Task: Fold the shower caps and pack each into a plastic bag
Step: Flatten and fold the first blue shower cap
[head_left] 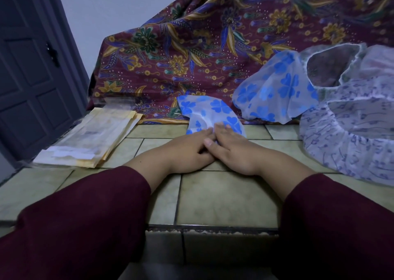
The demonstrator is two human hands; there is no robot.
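Note:
A white shower cap with blue flowers [210,113] lies partly folded on the tiled floor, just in front of me. My left hand [187,147] and my right hand [232,149] lie side by side on its near edge, fingers flat and pressing it down. The right thumb crosses over the left fingers. Another blue-flower cap [275,92] lies puffed up to the right. Further right lies a pile of white caps with small purple print [351,134]. A stack of clear plastic bags with yellowish edges [91,138] lies on the floor to the left.
A maroon batik cloth [191,45] drapes over something bulky behind the caps. A dark panelled door [27,77] stands at the left. The floor is beige tile [223,196], with a step edge near my sleeves.

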